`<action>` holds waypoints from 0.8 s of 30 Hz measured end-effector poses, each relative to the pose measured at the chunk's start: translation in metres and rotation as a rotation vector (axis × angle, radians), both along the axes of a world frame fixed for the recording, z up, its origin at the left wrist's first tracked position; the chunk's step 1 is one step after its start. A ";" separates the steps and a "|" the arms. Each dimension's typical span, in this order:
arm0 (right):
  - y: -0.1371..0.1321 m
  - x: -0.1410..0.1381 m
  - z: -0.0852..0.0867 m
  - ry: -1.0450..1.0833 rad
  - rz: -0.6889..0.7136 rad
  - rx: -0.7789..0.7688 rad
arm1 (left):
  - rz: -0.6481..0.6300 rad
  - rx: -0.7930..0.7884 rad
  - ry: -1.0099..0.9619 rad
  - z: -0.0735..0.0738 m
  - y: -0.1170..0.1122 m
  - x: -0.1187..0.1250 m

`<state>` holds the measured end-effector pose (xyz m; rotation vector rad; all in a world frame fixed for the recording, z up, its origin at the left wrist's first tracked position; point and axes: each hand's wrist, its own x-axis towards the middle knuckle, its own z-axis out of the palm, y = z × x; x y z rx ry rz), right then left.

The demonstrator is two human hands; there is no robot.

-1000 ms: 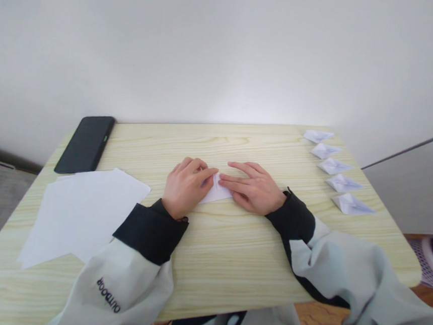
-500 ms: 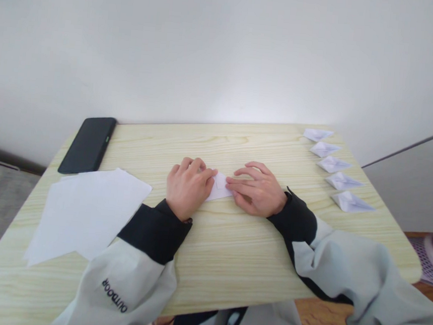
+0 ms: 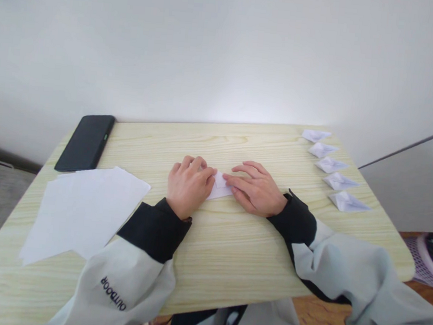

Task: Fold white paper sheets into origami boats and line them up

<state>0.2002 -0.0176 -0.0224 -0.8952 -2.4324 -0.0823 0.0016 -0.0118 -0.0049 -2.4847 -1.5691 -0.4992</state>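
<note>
A small folded piece of white paper (image 3: 220,189) lies on the table between my hands, partly covered by the fingers. My left hand (image 3: 190,186) is closed, with its thumb and forefinger at the paper's left end and the other fingers curled. My right hand (image 3: 257,189) has its fingers stretched out and apart. Its forefinger rests on the upper right part of the folded paper, and the thumb lies close to the right edge.
Loose white sheets (image 3: 83,209) lie at the left, below a black phone (image 3: 85,142). Several folded paper pieces (image 3: 341,181) stand in a row at the right. Behind the light wooden table (image 3: 227,254) is a white wall (image 3: 218,51). A pink basket (image 3: 425,262) is at the lower right.
My right forefinger has shifted slightly left on the folded paper, and its fingers have spread a little. My left hand stays nearly still.
</note>
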 end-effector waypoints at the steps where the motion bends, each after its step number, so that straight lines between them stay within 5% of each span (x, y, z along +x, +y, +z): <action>1: -0.001 0.001 -0.001 0.008 0.001 0.016 | 0.004 0.004 -0.001 -0.001 0.000 -0.001; 7: -0.006 0.008 -0.003 0.027 -0.002 0.045 | 0.001 -0.033 -0.057 -0.005 0.004 -0.008; 15: -0.006 0.006 0.002 -0.075 -0.134 0.015 | -0.135 -0.312 -0.305 -0.002 0.012 -0.022; 24: -0.005 -0.007 0.006 -0.131 -0.399 -0.095 | -0.376 -0.176 -0.290 -0.005 0.019 -0.025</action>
